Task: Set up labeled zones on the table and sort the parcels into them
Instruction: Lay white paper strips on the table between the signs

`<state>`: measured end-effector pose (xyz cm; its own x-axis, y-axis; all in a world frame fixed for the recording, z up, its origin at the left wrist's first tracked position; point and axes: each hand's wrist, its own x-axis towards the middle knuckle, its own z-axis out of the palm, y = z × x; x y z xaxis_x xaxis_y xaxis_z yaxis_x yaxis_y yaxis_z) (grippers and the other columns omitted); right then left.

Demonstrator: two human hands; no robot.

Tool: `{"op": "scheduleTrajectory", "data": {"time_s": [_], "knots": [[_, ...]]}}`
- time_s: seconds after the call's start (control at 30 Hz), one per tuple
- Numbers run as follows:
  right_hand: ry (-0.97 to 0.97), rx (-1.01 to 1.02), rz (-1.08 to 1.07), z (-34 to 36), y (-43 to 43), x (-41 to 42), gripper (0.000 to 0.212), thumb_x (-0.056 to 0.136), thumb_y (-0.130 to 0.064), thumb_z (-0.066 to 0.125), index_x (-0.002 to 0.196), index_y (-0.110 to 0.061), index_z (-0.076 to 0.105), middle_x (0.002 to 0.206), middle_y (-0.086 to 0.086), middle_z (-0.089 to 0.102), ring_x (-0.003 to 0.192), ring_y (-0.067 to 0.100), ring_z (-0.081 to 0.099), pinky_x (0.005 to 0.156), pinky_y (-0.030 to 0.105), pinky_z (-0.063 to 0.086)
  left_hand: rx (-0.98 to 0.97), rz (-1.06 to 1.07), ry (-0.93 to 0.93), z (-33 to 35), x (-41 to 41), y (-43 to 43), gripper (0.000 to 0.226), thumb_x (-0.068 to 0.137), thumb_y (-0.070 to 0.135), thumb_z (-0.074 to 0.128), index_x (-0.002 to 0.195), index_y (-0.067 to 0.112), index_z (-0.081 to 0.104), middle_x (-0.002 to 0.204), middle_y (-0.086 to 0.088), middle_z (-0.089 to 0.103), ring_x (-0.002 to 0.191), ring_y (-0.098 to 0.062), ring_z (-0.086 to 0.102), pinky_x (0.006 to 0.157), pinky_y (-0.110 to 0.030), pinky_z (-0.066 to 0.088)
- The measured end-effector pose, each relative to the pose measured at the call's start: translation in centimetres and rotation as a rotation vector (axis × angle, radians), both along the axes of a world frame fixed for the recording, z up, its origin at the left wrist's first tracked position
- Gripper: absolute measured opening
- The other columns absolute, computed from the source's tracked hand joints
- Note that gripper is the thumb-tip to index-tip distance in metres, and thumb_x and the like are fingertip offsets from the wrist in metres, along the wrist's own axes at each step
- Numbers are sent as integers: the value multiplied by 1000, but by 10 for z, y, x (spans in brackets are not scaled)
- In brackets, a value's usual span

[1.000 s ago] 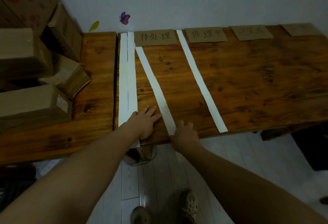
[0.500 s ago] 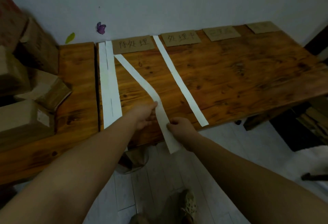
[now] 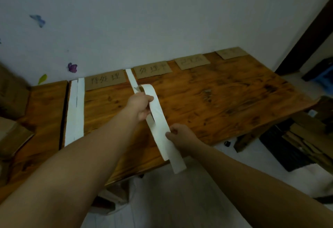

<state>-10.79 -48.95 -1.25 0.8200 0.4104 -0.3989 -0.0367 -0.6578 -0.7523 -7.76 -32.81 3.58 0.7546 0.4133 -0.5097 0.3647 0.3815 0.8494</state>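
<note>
Right of the paired strips [image 3: 74,112] on the table [image 3: 225,101], the left hand [image 3: 141,106] grips the lifted paper strip [image 3: 157,117] near its folded-over far end; its length runs toward the person, where the right hand [image 3: 180,134] pinches it.

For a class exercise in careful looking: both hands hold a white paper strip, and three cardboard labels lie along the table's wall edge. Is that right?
Not quite. The head view shows four cardboard labels along the table wall edge, not three. The left hand and right hand do both hold the white paper strip.
</note>
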Motion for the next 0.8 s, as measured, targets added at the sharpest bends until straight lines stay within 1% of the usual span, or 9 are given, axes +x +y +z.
{"op": "scheduleTrajectory", "data": {"time_s": [0.07,0.17,0.27,0.37,0.43,0.5,0.6,0.67,0.8], "knots": [[-6,-54,19,1,-23,17,15,98,-22,54,83,-20,51,78,-4,49,67,7,47,61,17,41,-5,16,-44,12,21,-10,46,93,-1,51,138,6,41,104,-14,61,88,-23,63,81,-38,55],[21,-110,37,2,-56,44,21,97,-22,55,77,-22,48,74,-3,47,64,7,45,59,17,39,39,0,-61,25,55,-20,37,92,2,52,129,0,48,108,-19,64,94,-29,66,84,-44,55],[27,-65,-12,6,-67,75,12,97,-27,55,87,-24,50,77,-6,48,66,6,48,56,16,37,60,-41,-73,29,90,-36,36,93,1,52,128,-1,46,110,-18,62,95,-29,65,86,-45,55],[-11,-15,-25,7,-63,110,11,98,-29,54,107,-22,53,78,-12,42,69,2,45,60,16,37,72,-99,-88,27,130,-49,39,94,0,51,132,2,43,111,-17,60,88,-25,65,74,-39,55],[-10,-47,-21,4,-63,134,11,98,-28,53,107,-21,54,81,-10,46,70,3,47,61,16,40,74,-111,-95,25,161,-49,40,94,0,50,133,1,42,114,-18,59,85,-23,65,71,-38,55],[-11,-112,-14,-2,-67,159,9,99,-28,52,99,-19,54,89,-3,54,76,8,52,64,18,42,84,-92,-97,22,195,-42,41,94,0,51,134,3,42,118,-17,58,88,-23,64,72,-38,55],[11,-165,-29,-8,-70,198,24,100,-28,50,119,-15,55,116,3,58,93,14,56,72,21,45,129,-85,-82,18,246,-28,44,92,0,52,135,5,42,123,-16,56,101,-29,60,77,-40,55],[32,-172,-23,-12,-69,223,29,101,-26,48,127,-13,52,124,4,56,101,16,56,83,27,49,148,-94,-86,15,276,-21,40,92,-2,52,130,5,44,118,-14,57,100,-28,60,81,-40,54],[51,-181,-5,-24,-62,262,33,101,-21,48,133,-15,50,134,5,54,119,21,54,98,34,47,215,-121,-65,4,319,-20,37,90,-3,53,124,8,49,113,-12,60,96,-28,62,89,-44,53]]}}
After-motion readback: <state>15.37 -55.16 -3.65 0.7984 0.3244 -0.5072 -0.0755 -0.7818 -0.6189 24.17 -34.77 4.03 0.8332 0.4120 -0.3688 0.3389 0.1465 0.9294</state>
